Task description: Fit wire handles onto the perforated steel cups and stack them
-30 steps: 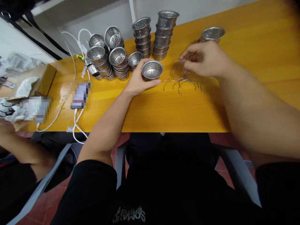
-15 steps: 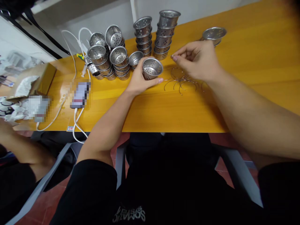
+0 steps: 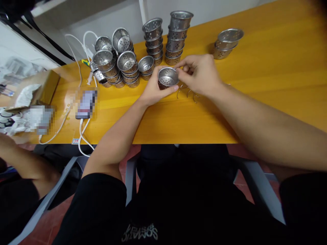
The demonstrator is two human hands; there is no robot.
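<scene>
My left hand (image 3: 151, 89) is wrapped round a small perforated metal cup (image 3: 168, 80), its open top facing me above the table. At the cup's right rim, the thumb and fingers of my right hand (image 3: 200, 73) are pinched together. Whatever lies between those fingertips is too small to make out. Thin curved metal wires (image 3: 188, 92) rest on the table below my right hand, which partly covers them.
Stacks of similar cups (image 3: 127, 63) crowd the left, with two taller stacks (image 3: 176, 37) behind my hands. A two-cup stack (image 3: 227, 41) stands at the right. A phone (image 3: 86, 103) with white cables, a cardboard box (image 3: 48, 86) and another person's arm (image 3: 28, 160) are on the left.
My right hand has moved left and down to the rim of the cup, covering more of the wires and uncovering the right-hand stack. My left hand still holds the cup.
</scene>
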